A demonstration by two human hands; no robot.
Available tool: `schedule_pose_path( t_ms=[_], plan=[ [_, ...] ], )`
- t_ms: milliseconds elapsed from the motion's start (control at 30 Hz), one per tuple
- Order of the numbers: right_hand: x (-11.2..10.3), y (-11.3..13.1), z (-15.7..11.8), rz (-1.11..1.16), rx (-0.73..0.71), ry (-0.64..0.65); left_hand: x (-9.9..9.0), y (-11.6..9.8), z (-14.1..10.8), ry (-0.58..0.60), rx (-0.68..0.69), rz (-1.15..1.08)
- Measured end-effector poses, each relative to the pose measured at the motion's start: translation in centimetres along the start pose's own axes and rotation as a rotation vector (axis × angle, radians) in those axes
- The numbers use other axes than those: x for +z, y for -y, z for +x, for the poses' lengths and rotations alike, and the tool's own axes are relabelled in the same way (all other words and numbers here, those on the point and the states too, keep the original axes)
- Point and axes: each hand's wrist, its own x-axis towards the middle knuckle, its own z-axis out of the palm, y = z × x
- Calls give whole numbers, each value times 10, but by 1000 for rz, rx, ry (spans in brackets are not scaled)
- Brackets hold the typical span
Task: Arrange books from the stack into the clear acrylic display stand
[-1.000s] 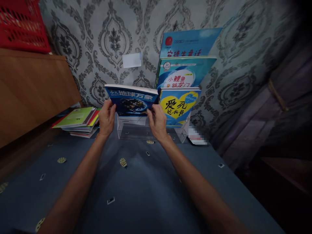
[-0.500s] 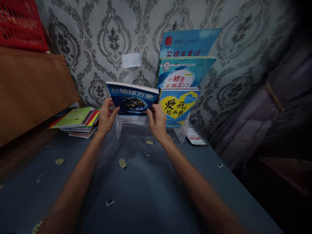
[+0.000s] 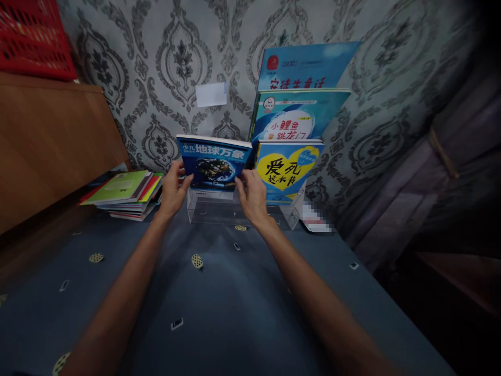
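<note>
A dark blue book (image 3: 215,167) with a globe on its cover stands nearly upright at the left part of a clear acrylic rack (image 3: 219,210). My left hand (image 3: 173,189) grips its left edge, thumb on the front cover. On its right edge my right hand (image 3: 252,194) holds it the same way. Just right of that hand, a blue book with a yellow heart (image 3: 288,169) leans in the rack. Behind it rise a teal book (image 3: 324,112) and a taller blue book (image 3: 313,60). The lower edge of the held book meets the rack; exact contact is unclear.
A stack of books (image 3: 121,190) lies at the left, beside a wooden cabinet (image 3: 55,146) bearing a red basket (image 3: 35,44). Right of the rack lies a blurred-out flat object (image 3: 316,218). Behind is a patterned wall with a white switch plate (image 3: 211,95); a curtain (image 3: 415,177) hangs right.
The globe book has been levelled and its lower edge sits slightly lower, its cover facing me more squarely. Both hands still hold it.
</note>
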Motion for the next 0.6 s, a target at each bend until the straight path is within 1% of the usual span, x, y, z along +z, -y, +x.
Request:
schedule_pose_path(
  t_ms=[133, 267, 433, 600],
  plan=[
    [3, -1, -2, -53, 0, -20, 2, -2, -2, -19, 9, 41],
    [5, -2, -3, -32, 53, 12, 5, -5, -2, -35, 15, 69],
    [5, -2, -4, -33, 84, 22, 7, -5, -3, -21, 4, 19],
    [4, 0, -3, -63, 69, -23, 7, -3, -2, -9, -15, -11]
  ],
)
